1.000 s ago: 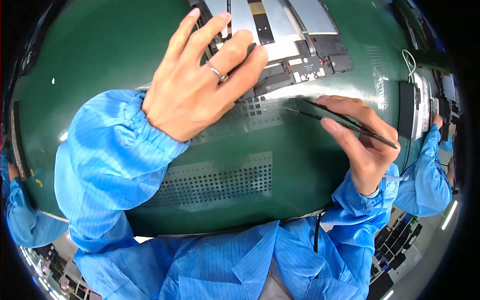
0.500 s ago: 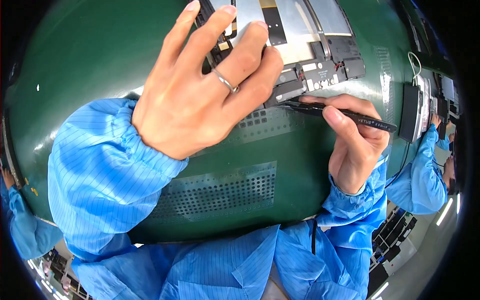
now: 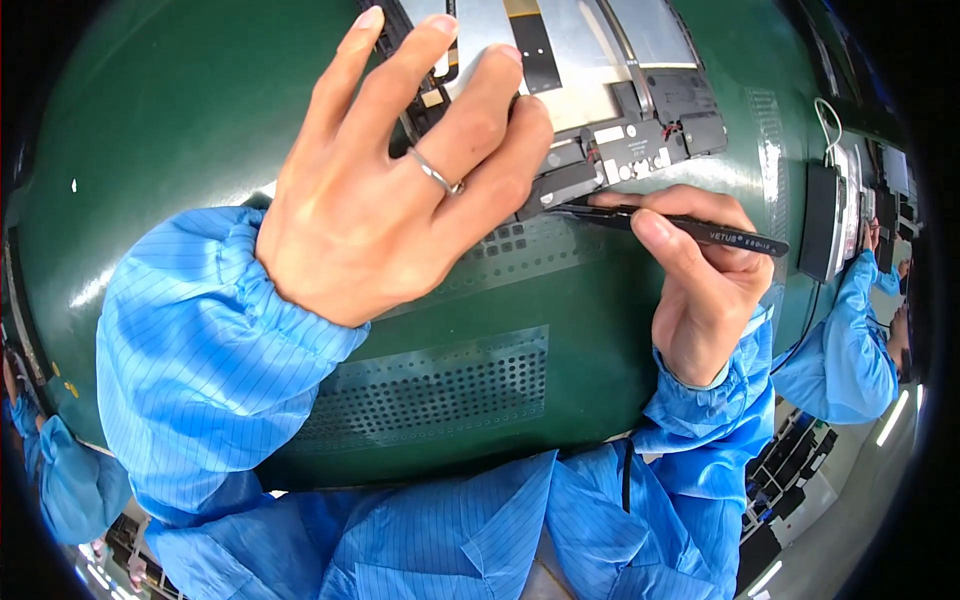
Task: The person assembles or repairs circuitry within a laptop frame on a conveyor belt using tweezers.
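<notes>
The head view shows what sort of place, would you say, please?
Probably an electronics workshop: a device with exposed parts on a green worktop, black tweezers in the right hand, and a co-worker in blue.

The desk is green. On it lies a clear sheet with rows of dark dots, and a second sheet is farther up. At the right there is a clear strip, then a black box near a white cable. Yellow pieces lie at the left, near a dark bar. One co-worker in blue is at the right, another co-worker at the left. A light tube shines low at the right.
</notes>
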Demonstrator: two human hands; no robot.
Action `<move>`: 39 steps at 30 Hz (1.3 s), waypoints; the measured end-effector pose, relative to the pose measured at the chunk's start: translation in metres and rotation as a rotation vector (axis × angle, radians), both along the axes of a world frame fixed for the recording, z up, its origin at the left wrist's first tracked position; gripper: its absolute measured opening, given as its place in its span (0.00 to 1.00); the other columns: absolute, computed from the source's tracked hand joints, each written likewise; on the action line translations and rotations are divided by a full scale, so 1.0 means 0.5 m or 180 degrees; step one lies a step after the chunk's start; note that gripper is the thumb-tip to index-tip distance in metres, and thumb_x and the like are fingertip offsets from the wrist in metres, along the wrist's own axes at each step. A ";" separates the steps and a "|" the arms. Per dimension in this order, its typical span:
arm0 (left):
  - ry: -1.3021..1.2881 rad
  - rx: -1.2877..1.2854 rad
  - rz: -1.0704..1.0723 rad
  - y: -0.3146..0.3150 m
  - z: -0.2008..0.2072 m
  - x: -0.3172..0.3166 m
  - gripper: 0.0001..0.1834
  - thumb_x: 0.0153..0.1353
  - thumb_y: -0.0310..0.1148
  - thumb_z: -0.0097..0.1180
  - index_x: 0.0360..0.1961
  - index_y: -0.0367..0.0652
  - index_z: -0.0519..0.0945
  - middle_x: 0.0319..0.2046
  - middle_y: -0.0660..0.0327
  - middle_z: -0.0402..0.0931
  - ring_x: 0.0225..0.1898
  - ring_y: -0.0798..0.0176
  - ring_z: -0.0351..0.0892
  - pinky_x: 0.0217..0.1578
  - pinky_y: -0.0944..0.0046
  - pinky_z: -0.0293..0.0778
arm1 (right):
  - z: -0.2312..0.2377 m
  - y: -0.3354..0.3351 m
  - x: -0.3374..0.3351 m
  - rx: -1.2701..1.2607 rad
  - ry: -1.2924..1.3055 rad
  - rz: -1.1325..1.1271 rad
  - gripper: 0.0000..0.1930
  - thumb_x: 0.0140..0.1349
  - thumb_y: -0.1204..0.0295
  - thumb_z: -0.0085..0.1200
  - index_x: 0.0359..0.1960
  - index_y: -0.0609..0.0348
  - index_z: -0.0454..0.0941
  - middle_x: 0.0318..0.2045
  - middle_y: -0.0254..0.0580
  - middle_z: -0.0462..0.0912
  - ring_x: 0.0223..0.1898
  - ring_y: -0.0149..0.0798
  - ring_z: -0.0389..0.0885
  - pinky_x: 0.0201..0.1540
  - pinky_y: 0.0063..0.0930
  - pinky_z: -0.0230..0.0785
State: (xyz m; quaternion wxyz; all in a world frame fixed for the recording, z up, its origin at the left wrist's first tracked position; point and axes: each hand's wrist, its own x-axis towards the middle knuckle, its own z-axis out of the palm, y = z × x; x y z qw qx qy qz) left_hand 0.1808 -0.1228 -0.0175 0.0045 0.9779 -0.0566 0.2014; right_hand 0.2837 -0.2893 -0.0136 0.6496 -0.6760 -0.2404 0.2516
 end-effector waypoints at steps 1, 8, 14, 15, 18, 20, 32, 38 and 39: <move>0.0233 0.0198 -0.0017 0.002 0.002 0.000 0.31 0.28 0.24 0.60 0.42 0.39 0.70 0.47 0.53 0.64 0.49 0.45 0.62 0.48 0.46 0.60 | -0.002 -0.001 0.002 -0.0002 -0.0006 -0.0012 0.06 0.46 0.84 0.51 0.28 0.71 0.72 0.26 0.47 0.77 0.27 0.32 0.75 0.32 0.18 0.67; -0.0284 -0.0172 -0.0087 0.010 -0.042 -0.001 0.31 0.27 0.23 0.60 0.42 0.39 0.70 0.47 0.53 0.64 0.49 0.46 0.62 0.48 0.46 0.60 | 0.010 0.003 0.006 0.0027 0.0258 -0.0058 0.03 0.46 0.83 0.50 0.24 0.71 0.72 0.24 0.47 0.76 0.27 0.36 0.76 0.33 0.22 0.68; -0.0260 0.0072 -0.0119 0.021 -0.013 -0.004 0.26 0.33 0.27 0.57 0.41 0.38 0.70 0.44 0.52 0.66 0.46 0.46 0.65 0.47 0.48 0.61 | 0.056 -0.002 0.014 0.0688 0.0674 -0.0027 0.02 0.44 0.82 0.48 0.21 0.71 0.71 0.22 0.47 0.75 0.28 0.44 0.77 0.34 0.29 0.69; -0.0213 0.0021 -0.0160 0.021 -0.001 -0.002 0.26 0.32 0.26 0.58 0.40 0.39 0.70 0.43 0.51 0.67 0.46 0.46 0.66 0.46 0.49 0.63 | 0.062 -0.004 0.018 0.0658 0.0546 -0.0029 0.03 0.44 0.82 0.47 0.22 0.71 0.70 0.21 0.47 0.74 0.28 0.46 0.77 0.34 0.30 0.69; -0.0487 0.0067 -0.0309 0.028 0.051 0.002 0.25 0.31 0.24 0.59 0.37 0.36 0.70 0.41 0.47 0.68 0.43 0.46 0.68 0.44 0.51 0.66 | 0.107 -0.012 0.027 0.0732 -0.0035 0.0103 0.08 0.47 0.75 0.45 0.30 0.63 0.65 0.23 0.58 0.75 0.28 0.50 0.75 0.40 0.40 0.64; -0.1015 0.0065 -0.0440 0.036 0.083 0.005 0.26 0.31 0.21 0.60 0.37 0.33 0.68 0.39 0.44 0.69 0.40 0.46 0.71 0.41 0.52 0.68 | 0.139 -0.011 0.031 0.0856 -0.0131 0.0088 0.08 0.47 0.74 0.45 0.30 0.63 0.65 0.23 0.58 0.75 0.29 0.50 0.75 0.41 0.41 0.62; -0.1026 -0.0711 -0.0143 0.009 0.172 -0.045 0.20 0.31 0.23 0.58 0.32 0.31 0.70 0.34 0.48 0.71 0.35 0.50 0.73 0.38 0.57 0.71 | 0.212 0.054 0.010 0.1299 -0.0948 0.0122 0.07 0.42 0.75 0.44 0.25 0.63 0.67 0.19 0.54 0.76 0.24 0.46 0.76 0.41 0.35 0.60; -0.1098 -0.1021 -0.0028 0.005 0.185 -0.060 0.25 0.29 0.24 0.61 0.34 0.32 0.69 0.34 0.48 0.71 0.35 0.50 0.73 0.39 0.58 0.71 | 0.222 0.065 -0.005 0.1520 -0.1128 0.0137 0.07 0.41 0.76 0.44 0.25 0.63 0.68 0.18 0.52 0.76 0.24 0.44 0.76 0.40 0.35 0.61; -0.1082 -0.1101 -0.0029 0.005 0.186 -0.064 0.25 0.29 0.24 0.61 0.34 0.32 0.69 0.34 0.48 0.71 0.35 0.50 0.73 0.39 0.58 0.71 | 0.225 0.067 -0.009 0.1549 -0.1188 0.0131 0.07 0.41 0.76 0.44 0.25 0.63 0.68 0.18 0.51 0.76 0.24 0.44 0.76 0.39 0.35 0.61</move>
